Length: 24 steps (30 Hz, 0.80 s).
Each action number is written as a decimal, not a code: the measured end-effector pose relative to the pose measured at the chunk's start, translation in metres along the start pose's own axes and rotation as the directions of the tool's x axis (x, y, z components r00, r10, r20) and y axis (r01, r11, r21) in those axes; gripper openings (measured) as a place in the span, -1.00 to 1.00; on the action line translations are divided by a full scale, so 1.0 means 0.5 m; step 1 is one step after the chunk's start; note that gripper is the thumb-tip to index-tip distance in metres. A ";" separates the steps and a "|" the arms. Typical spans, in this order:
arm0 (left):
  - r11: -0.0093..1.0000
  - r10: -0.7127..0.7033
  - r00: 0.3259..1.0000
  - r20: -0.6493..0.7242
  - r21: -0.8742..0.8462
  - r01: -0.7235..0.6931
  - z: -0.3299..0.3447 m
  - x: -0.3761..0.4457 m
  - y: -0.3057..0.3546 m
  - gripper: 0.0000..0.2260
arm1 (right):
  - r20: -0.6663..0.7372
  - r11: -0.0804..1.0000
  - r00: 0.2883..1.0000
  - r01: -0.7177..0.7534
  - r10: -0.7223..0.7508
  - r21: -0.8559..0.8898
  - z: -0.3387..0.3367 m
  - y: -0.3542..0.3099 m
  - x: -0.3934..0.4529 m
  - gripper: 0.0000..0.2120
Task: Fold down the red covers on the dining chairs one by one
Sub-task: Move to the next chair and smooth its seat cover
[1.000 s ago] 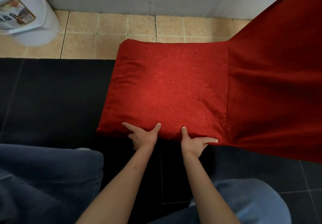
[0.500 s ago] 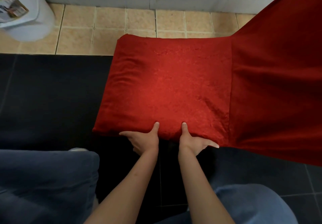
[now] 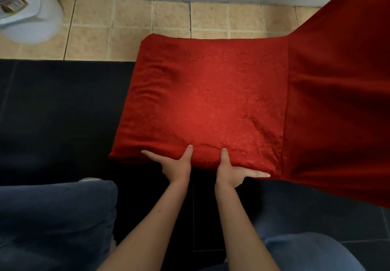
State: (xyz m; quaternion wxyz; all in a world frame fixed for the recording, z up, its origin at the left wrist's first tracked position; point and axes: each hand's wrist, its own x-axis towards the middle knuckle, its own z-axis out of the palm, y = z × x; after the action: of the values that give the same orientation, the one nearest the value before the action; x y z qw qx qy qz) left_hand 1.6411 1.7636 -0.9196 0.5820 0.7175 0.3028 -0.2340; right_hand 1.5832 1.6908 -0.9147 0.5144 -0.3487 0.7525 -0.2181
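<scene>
Red cover [image 3: 206, 102] — smooth, faintly rippled — gripped at its near edge by both hands' fingers [image 3: 223, 154].

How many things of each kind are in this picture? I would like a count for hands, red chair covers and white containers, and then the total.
Hands: 2, the left hand and the right hand, both at the near edge of the seat
Red chair covers: 1, the red cover
White containers: 1, the white container, partly out of frame
Total: 4
</scene>
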 end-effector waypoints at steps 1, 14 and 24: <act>1.000 -0.003 1.000 -0.002 0.000 0.003 -0.001 0.002 -0.001 0.20 | 0.000 1.000 1.000 0.007 -0.007 0.000 0.000 0.002 0.000 0.34; 0.991 -0.112 0.994 0.003 0.073 0.111 -0.005 0.005 0.013 0.21 | -0.049 0.999 0.998 -0.042 0.043 0.021 0.002 -0.012 -0.010 0.29; 0.984 -0.160 0.987 0.025 0.079 0.158 -0.013 0.001 0.031 0.21 | -0.058 0.992 0.990 -0.126 0.125 -0.008 -0.008 -0.035 -0.034 0.23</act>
State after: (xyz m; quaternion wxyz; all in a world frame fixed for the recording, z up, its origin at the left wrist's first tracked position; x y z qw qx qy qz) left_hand 1.6526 1.7680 -0.9077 0.5381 0.7091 0.3409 -0.3022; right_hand 1.5886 1.6919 -0.8905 0.5032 -0.2974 0.7886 -0.1907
